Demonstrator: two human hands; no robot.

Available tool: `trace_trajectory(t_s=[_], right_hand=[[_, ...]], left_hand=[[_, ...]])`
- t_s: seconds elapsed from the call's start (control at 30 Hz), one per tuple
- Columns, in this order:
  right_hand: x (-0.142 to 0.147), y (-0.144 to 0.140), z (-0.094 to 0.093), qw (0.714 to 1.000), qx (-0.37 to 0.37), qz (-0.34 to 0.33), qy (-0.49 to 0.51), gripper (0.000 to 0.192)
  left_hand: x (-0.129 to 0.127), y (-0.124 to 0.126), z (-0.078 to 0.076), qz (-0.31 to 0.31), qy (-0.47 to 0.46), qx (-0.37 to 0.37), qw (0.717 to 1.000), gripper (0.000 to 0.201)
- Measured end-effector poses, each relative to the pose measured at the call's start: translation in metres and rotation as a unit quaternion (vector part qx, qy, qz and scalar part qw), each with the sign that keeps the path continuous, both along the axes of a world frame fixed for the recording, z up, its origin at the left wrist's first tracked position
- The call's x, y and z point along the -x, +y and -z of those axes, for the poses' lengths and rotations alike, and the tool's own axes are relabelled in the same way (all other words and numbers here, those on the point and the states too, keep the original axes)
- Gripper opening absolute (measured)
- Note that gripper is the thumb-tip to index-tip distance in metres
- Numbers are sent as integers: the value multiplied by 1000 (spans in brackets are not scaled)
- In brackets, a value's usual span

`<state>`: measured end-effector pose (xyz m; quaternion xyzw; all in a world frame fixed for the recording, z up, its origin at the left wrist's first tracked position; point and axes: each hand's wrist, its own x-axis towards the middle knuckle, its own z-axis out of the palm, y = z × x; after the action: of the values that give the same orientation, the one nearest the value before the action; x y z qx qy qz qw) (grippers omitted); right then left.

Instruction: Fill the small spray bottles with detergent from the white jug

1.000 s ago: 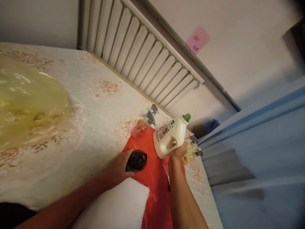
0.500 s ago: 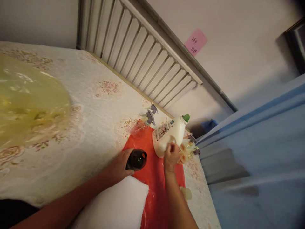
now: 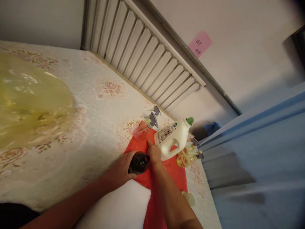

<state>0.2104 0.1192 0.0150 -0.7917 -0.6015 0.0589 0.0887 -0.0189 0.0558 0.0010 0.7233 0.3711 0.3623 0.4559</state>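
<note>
Head view: left hand (image 3: 122, 168) wrapped its grip round a dark brown round bottle (image 3: 139, 163) on the red plastic sheet (image 3: 171, 173) over the bed. Right hand (image 3: 154, 153) reached its cap, grip unclear. White plastic jug (image 3: 172, 137) stood released; uncapping looked unfinished.

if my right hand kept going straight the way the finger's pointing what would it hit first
Most likely the clear spray bottle lying on the red sheet: the right hand points up and slightly left, just past the white jug. Depth is unclear, so it might brush the jug's base.
</note>
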Motion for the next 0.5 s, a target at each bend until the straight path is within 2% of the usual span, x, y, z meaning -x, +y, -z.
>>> trace_trajectory(t_s=[0.27, 0.5], right_hand=[[4, -9, 0, 998, 20, -19, -49, 49], [-1, -13, 4, 998, -56, -11, -15, 39]], left_hand=[[-1, 1, -3, -4, 8, 4, 1000, 82], [0, -1, -3, -7, -3, -17, 1000, 78]])
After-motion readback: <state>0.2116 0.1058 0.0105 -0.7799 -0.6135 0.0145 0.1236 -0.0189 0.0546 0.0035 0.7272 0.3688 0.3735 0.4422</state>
